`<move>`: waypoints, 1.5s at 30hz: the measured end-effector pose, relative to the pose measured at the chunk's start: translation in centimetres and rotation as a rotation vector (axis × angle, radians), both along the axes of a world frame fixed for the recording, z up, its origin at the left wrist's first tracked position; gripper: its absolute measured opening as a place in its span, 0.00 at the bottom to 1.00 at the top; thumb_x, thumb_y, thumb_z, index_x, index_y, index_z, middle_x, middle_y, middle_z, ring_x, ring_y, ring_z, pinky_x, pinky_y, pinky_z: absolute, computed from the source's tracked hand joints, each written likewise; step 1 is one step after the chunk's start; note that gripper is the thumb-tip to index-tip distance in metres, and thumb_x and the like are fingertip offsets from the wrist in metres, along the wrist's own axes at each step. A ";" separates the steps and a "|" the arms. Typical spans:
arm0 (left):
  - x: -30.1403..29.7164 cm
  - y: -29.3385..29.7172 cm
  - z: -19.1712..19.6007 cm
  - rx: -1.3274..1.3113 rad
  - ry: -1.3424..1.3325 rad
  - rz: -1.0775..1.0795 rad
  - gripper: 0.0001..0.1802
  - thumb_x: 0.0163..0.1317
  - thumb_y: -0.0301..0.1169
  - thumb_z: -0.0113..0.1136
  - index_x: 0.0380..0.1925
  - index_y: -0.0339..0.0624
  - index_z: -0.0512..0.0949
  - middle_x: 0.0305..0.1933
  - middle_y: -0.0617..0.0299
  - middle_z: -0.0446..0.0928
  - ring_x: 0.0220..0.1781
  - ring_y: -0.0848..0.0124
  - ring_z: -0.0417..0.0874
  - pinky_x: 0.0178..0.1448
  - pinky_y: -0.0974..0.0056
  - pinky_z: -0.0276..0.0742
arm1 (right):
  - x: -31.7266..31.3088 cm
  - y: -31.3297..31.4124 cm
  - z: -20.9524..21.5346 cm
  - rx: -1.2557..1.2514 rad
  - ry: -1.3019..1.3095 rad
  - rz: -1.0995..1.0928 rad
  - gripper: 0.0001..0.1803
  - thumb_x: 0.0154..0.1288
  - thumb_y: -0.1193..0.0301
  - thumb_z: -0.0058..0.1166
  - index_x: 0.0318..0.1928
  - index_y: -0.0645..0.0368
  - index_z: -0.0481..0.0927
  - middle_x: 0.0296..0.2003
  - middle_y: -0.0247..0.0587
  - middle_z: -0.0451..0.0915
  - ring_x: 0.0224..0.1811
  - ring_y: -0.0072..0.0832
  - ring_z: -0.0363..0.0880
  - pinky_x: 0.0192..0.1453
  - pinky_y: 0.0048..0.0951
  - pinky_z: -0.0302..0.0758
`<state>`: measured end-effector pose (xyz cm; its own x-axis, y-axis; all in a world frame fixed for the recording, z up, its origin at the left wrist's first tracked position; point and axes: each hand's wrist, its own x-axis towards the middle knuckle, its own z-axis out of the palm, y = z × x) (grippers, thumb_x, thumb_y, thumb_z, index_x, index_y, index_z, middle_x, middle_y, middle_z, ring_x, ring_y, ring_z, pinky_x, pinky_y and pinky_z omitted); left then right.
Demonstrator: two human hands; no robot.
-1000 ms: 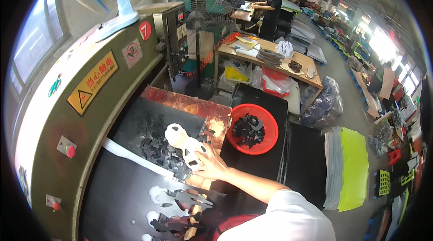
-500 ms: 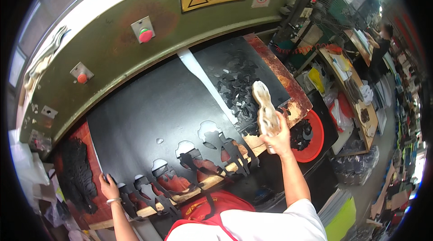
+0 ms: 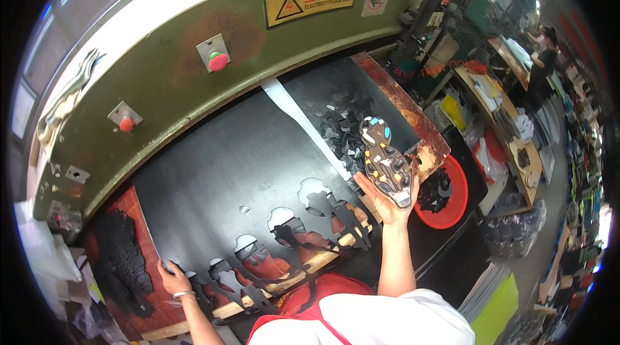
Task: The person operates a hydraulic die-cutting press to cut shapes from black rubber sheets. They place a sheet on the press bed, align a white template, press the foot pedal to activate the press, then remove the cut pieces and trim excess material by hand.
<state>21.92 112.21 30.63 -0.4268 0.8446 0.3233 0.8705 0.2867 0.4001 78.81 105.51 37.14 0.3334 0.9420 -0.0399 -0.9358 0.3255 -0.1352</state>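
My right hand holds a sole-shaped cutting die upright over the bench. Its brown face shows, dotted with white, blue and yellow pads; the thumb lies along one side, the palm behind it. At the near left corner of a large black sheet, my left hand grips the edge, fingers curled over it. Cut-out openings run along the sheet's near side, leaving thin black strips over the bench edge. Small black scraps lie beyond the die on another black sheet.
A green machine beam with red buttons spans the far side. On the right stands a red basin with black scraps. Black cut pieces are heaped at the left. A shelf and another person are farther right.
My right hand has turned the die over, from its pale side to the brown padded face, and shifted slightly left. My left hand still grips the sheet; the whole view has shifted a little.
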 end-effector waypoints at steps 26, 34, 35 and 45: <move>4.8 6.1 13.3 -0.341 0.247 -0.146 0.21 0.65 0.41 0.54 0.47 0.34 0.78 0.46 0.42 0.80 0.47 0.48 0.80 0.51 0.52 0.74 | 13.3 30.3 -2.1 -1.169 -2.403 -0.033 0.41 0.64 0.37 0.40 0.71 0.43 0.58 0.72 0.48 0.51 0.76 0.48 0.39 0.77 0.46 0.40; 34.1 19.1 12.0 -0.088 -0.011 -1.139 0.22 0.52 0.24 0.63 0.50 0.37 0.76 0.51 0.47 0.74 0.53 0.49 0.75 0.58 0.54 0.71 | 14.2 30.1 -6.5 -0.119 -2.434 0.001 0.27 0.65 0.52 0.51 0.59 0.52 0.75 0.68 0.47 0.62 0.74 0.46 0.51 0.76 0.43 0.51; 38.3 20.6 11.1 -0.149 -0.073 -1.256 0.24 0.56 0.24 0.60 0.55 0.38 0.73 0.55 0.45 0.72 0.57 0.48 0.72 0.62 0.54 0.68 | 13.6 27.2 -6.5 0.034 -2.372 0.103 0.25 0.62 0.55 0.56 0.56 0.52 0.78 0.66 0.45 0.65 0.73 0.46 0.53 0.75 0.44 0.54; 56.1 20.0 2.2 -0.414 -0.066 -1.665 0.27 0.69 0.41 0.40 0.66 0.44 0.63 0.72 0.43 0.55 0.76 0.44 0.46 0.76 0.42 0.37 | 14.0 9.8 -2.9 -0.053 -1.990 0.057 0.15 0.53 0.68 0.66 0.42 0.58 0.83 0.52 0.47 0.77 0.58 0.44 0.74 0.59 0.37 0.73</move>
